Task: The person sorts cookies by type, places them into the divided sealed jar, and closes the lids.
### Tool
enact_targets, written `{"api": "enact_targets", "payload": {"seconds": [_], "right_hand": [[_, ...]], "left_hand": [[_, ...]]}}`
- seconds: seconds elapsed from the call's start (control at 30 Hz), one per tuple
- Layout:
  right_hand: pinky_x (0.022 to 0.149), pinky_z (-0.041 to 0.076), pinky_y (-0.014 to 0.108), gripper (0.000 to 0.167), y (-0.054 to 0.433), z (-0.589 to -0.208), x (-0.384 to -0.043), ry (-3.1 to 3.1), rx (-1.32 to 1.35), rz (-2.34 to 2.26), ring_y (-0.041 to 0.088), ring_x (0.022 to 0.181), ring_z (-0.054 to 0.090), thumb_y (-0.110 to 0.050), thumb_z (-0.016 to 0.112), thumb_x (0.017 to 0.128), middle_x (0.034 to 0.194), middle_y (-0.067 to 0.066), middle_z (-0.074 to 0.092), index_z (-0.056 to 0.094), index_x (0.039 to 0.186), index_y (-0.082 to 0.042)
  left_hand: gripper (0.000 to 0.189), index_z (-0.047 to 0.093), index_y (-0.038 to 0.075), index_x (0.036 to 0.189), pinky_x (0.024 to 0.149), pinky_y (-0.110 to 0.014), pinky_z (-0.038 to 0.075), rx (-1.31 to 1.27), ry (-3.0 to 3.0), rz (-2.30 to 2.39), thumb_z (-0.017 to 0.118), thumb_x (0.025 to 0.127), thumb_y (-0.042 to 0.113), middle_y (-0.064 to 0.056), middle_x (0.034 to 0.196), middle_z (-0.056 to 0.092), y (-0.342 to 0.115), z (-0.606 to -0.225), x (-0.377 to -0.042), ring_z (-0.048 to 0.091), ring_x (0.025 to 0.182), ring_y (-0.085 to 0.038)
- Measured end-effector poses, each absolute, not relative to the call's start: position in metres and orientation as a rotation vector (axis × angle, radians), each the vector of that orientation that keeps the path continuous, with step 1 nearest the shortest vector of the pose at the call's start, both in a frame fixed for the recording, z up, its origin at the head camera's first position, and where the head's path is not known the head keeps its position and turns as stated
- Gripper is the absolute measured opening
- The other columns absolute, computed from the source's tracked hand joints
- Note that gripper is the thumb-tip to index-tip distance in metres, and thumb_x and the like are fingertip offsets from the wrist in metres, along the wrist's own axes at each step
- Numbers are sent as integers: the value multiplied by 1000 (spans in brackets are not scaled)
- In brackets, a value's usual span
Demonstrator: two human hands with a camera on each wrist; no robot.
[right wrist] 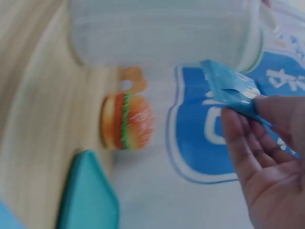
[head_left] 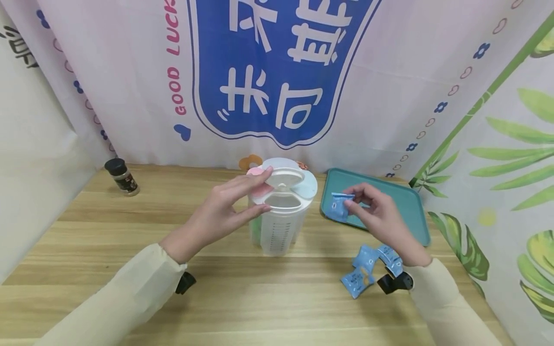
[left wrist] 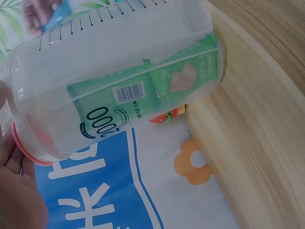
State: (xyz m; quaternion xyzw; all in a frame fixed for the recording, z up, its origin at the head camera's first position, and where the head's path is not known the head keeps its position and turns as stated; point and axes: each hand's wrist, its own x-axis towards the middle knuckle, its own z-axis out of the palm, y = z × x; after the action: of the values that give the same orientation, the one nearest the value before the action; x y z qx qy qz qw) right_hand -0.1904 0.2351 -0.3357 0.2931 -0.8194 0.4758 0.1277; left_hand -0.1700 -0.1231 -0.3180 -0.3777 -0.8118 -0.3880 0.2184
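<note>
A clear lidded storage container with a measuring scale stands upright on the table. Its top has pink, white and pale blue lid sections, and the front compartment's opening is uncovered. Green packets show through its wall in the left wrist view. My left hand holds the container's top at its left side, fingers by the pink lid section and thumb at the front rim. Right of the container, my right hand pinches a small blue packet between thumb and fingers, apart from the container.
Several blue packets lie on the table below my right wrist. A teal tray stands behind that hand. A toy burger sits behind the container. At the far left stands a black-capped spice jar. A printed curtain hangs at the back.
</note>
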Motion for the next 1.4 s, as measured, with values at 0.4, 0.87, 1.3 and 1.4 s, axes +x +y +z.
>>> {"api": "enact_targets", "payload": {"seconds": [0.4, 0.87, 1.3, 1.4], "right_hand": [[83, 65, 21, 18, 198, -291, -176, -2015, 896, 1562, 5, 93, 71, 8, 60, 101, 112, -8, 70, 58, 116, 18], [75, 63, 17, 19, 156, -286, -177, -2096, 1058, 1436, 7, 89, 72, 14, 66, 94, 103, 10, 74, 65, 113, 9], [73, 64, 19, 17, 142, -294, -176, -2232, 1140, 1235, 11, 82, 72, 6, 74, 93, 101, 11, 78, 72, 109, 0], [73, 64, 20, 15, 142, -294, -177, -2245, 1165, 1198, 11, 83, 71, 4, 74, 93, 101, 9, 78, 74, 107, -2]], "left_hand": [[70, 58, 8, 150, 109, -42, 57, -1036, -2244, -1095, 86, 86, 10, -11, 151, 62, -123, -319, -170, 64, 137, -30], [71, 56, 10, 152, 113, -43, 54, -1049, -2242, -1109, 85, 87, 9, -11, 151, 62, -124, -319, -171, 63, 137, -30], [72, 54, 10, 153, 118, -49, 50, -1042, -2260, -1086, 85, 88, 12, -11, 147, 66, -123, -319, -170, 62, 138, -30], [72, 54, 10, 153, 118, -48, 51, -1037, -2265, -1097, 85, 88, 11, -11, 148, 65, -123, -319, -170, 63, 138, -30]]}}
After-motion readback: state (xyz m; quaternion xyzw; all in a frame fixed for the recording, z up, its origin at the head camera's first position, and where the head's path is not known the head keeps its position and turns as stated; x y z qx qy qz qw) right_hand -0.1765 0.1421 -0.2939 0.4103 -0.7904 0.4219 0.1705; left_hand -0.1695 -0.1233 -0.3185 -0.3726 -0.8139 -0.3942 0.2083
